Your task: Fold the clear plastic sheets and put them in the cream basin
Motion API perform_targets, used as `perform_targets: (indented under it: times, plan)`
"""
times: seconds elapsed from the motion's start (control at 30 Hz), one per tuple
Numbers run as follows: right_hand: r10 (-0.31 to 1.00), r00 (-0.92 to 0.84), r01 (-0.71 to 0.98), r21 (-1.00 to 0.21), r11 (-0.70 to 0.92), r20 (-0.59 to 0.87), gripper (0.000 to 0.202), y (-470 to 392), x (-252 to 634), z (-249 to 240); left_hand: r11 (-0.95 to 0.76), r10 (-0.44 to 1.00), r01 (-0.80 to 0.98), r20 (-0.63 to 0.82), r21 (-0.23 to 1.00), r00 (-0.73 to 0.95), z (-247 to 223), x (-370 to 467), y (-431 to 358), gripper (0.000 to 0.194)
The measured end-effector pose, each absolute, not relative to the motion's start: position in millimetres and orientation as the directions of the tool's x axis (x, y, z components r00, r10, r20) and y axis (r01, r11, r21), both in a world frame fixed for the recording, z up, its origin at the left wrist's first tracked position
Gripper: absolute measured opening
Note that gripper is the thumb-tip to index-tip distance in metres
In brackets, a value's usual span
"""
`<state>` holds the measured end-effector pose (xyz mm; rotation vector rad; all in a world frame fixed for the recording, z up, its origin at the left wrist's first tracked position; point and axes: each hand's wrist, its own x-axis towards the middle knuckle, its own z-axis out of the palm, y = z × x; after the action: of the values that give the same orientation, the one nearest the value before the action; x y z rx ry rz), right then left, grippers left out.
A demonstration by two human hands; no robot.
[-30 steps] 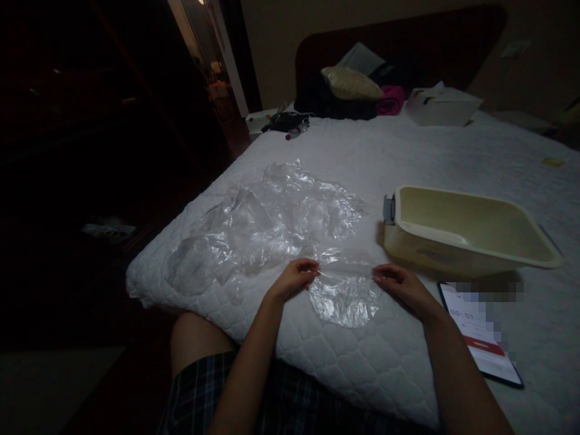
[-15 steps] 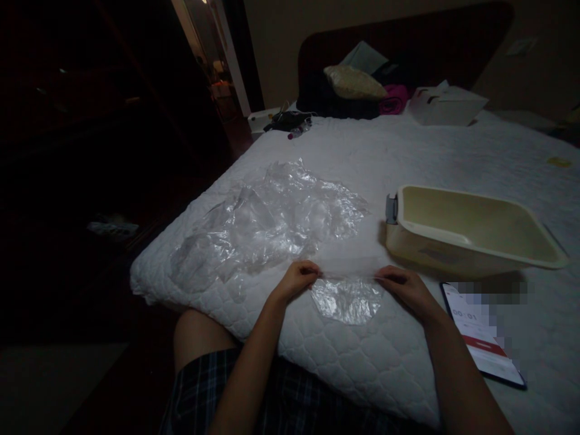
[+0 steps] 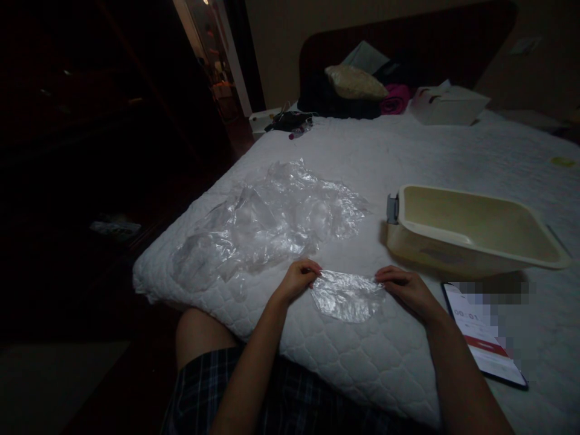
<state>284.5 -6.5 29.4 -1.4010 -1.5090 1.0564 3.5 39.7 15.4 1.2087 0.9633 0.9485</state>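
A small clear plastic bag (image 3: pixel 348 297) lies at the front of the bed, crinkled and shiny, with a straight top edge and a rounded lower edge. My left hand (image 3: pixel 301 279) pinches its upper left corner between thumb and fingers. At the upper right corner, my right hand (image 3: pixel 402 283) has a similar pinch, so the top edge stretches between the two hands. Just beyond my left hand spreads a heap of crumpled clear plastic (image 3: pixel 276 217). To the right of the heap stands a cream plastic bin (image 3: pixel 466 251) with a grey latch, its open top facing up.
A phone or tablet (image 3: pixel 484 344) with a lit screen lies beside my right forearm. The white quilted bed (image 3: pixel 344 362) carries a white box (image 3: pixel 448 107), a yellowish pillow (image 3: pixel 356 83), a pink roll (image 3: pixel 395 99) and a small bottle (image 3: pixel 299 130) toward the back.
The pale strip of plastic that stood above my hands has come down, and the bag's top edge now runs straight between them. Both hands keep their pinch in nearly the same place.
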Motion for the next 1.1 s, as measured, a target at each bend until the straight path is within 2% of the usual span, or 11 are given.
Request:
perform_targets:
  times: [0.27, 0.47, 0.9, 1.1]
  plan:
    - [0.992, -0.082, 0.341, -0.938, -0.063, -0.096, 0.028, -8, 290, 27, 0.13, 0.948, -0.041, -0.112, 0.991, 0.297, 18, 4, 38, 0.009]
    - [0.993, -0.07, 0.336, -0.939, -0.068, -0.097, 0.015, -11, 286, 27, 0.103, 0.947, -0.043, -0.085, 0.994, 0.309, 18, 4, 37, 0.01]
    - [0.994, -0.067, 0.365, -0.929, -0.053, -0.083, 0.019, -11, 289, 27, 0.099, 0.944, -0.024, -0.087, 0.995, 0.318, 12, 1, 38, 0.013]
    - [0.973, -0.068, 0.272, -0.942, -0.196, -0.222, 0.025, -19, 287, 34, 0.102, 0.942, -0.041, -0.084, 0.994, 0.324, 10, 1, 38, 0.014]
